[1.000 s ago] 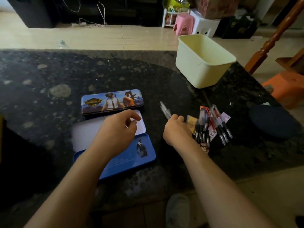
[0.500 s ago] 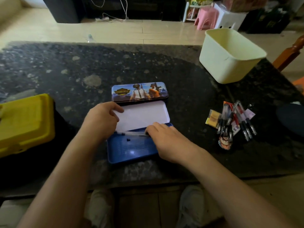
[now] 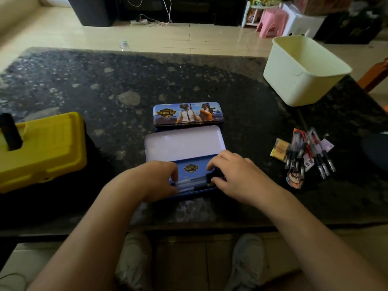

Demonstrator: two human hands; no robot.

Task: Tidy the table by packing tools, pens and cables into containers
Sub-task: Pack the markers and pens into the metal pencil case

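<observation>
An open pencil case lies near the table's front edge, its white inner lid [image 3: 184, 143] folded back and its blue tray [image 3: 192, 170] towards me. A few pens [image 3: 195, 184] lie lengthwise in the tray. My left hand [image 3: 155, 179] grips the tray's left end with curled fingers. My right hand [image 3: 237, 175] pinches the dark right ends of the pens inside the tray. A loose pile of several pens [image 3: 308, 152] with small cards sits on the table to the right.
A closed printed pencil tin [image 3: 188, 113] lies just behind the open case. A cream plastic bin [image 3: 304, 68] stands at the back right. A yellow toolbox [image 3: 39, 148] sits at the left edge. A dark round object [image 3: 375, 150] is at the far right.
My right hand took pens from the right and set them in the blue tray. My left hand moved from the white lid to the tray's left end.
</observation>
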